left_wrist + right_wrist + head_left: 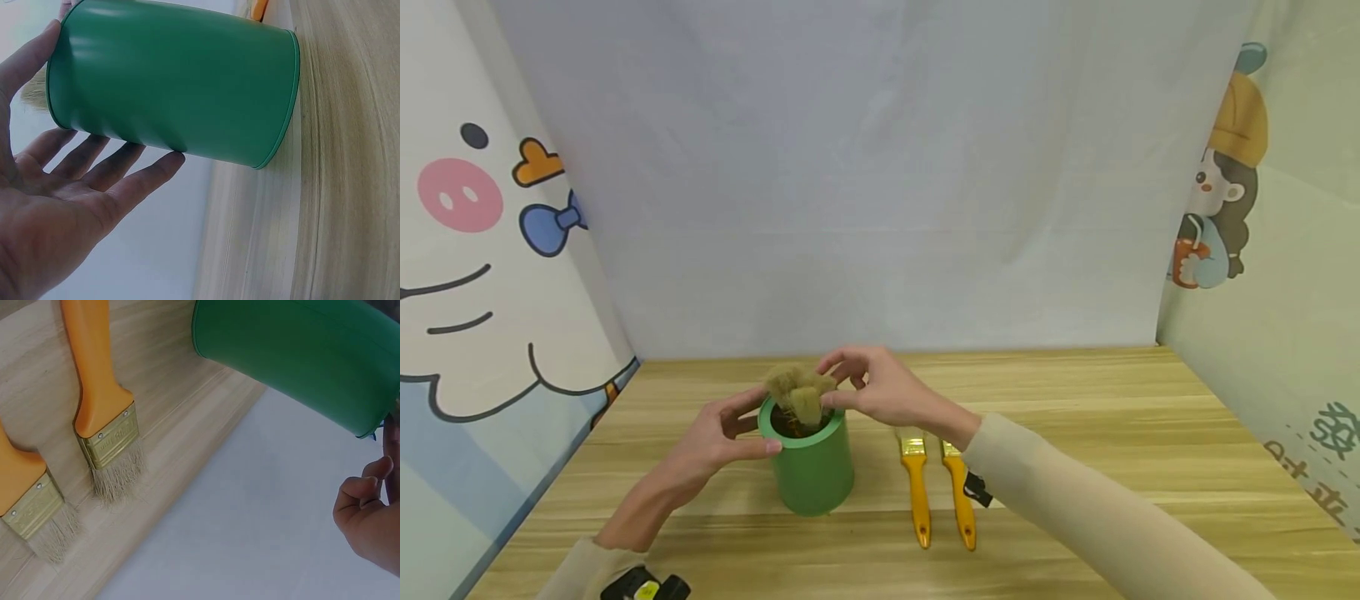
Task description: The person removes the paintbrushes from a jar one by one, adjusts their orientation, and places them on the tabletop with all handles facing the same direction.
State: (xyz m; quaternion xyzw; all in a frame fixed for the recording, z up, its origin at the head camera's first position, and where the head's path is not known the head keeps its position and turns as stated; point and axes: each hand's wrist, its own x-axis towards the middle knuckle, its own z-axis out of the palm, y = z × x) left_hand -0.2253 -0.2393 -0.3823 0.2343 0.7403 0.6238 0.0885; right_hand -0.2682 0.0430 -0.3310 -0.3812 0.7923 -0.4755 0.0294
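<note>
A green cylindrical container (815,475) stands upright on the table. Tan bristly tufts (805,405), like brush bristles, stick up out of its dark opening. My left hand (718,433) grips the container from the left; its thumb lies at the rim and its fingers reach along the far side, as the left wrist view shows. From the right, my right hand (880,387) reaches over the rim, with thumb and index finger around the edge of the tufts. Its other fingers are curled in the right wrist view. What is inside the container is mostly hidden.
Right of the container lie two flat paintbrushes with orange handles: a nearer one (917,492) and another (961,500) partly beneath the right forearm. Their bristles point away from me. A pale cloth (880,208) hangs behind the wooden table (1075,400), with printed panels at both sides.
</note>
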